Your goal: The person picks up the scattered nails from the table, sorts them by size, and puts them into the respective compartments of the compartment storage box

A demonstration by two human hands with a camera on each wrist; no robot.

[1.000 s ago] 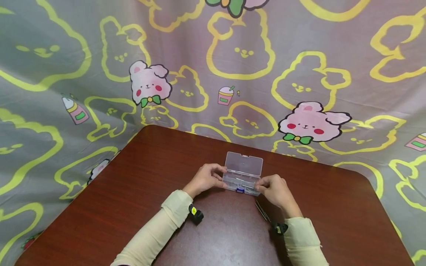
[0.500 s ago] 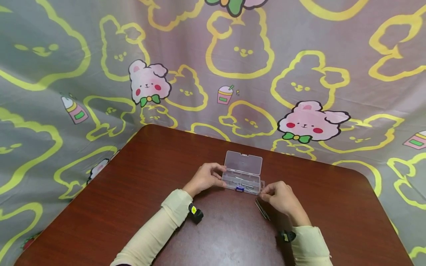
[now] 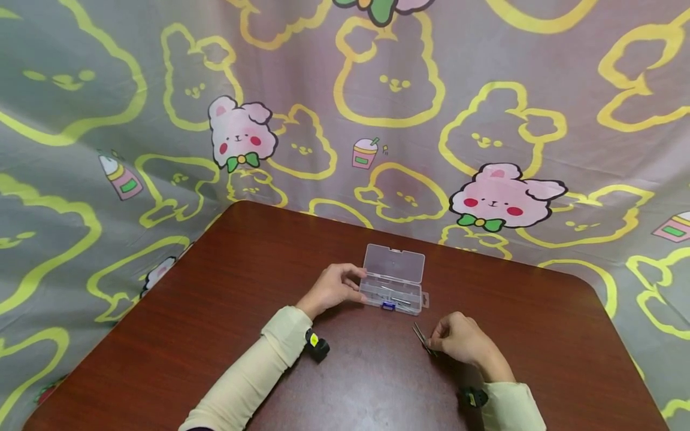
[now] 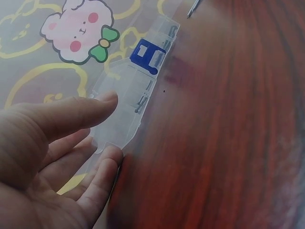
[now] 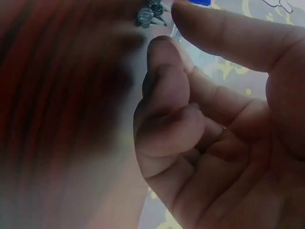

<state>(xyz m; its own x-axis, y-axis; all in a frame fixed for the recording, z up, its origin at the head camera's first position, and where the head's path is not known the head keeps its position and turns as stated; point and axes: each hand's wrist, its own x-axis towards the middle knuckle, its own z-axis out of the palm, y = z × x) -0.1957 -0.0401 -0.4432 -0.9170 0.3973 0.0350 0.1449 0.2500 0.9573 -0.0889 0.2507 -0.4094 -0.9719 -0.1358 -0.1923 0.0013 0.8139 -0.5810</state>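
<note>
Gripping the left end of the clear box (image 4: 126,86) with the left hand (image 3: 335,286), pressing thumb against one side and fingers against the other. Tipped right back at the lid (image 3: 394,264), with the blue latch (image 3: 389,306) to the front and thin metal pieces (image 3: 400,301) in the compartments. Over to the right hand (image 3: 466,342): low over the table (image 3: 269,257), right beside the loose rods (image 3: 421,336), nearer the person than the box. Unclasped, with thumb and forefinger apart close to the knurled ends (image 5: 145,17); touching or merely near, impossible to tell. Looks like the pick-up step, then. Calling next for a fine pinch, parting slim metal cleanly without rolling any away, and for holding the box steady.
</note>
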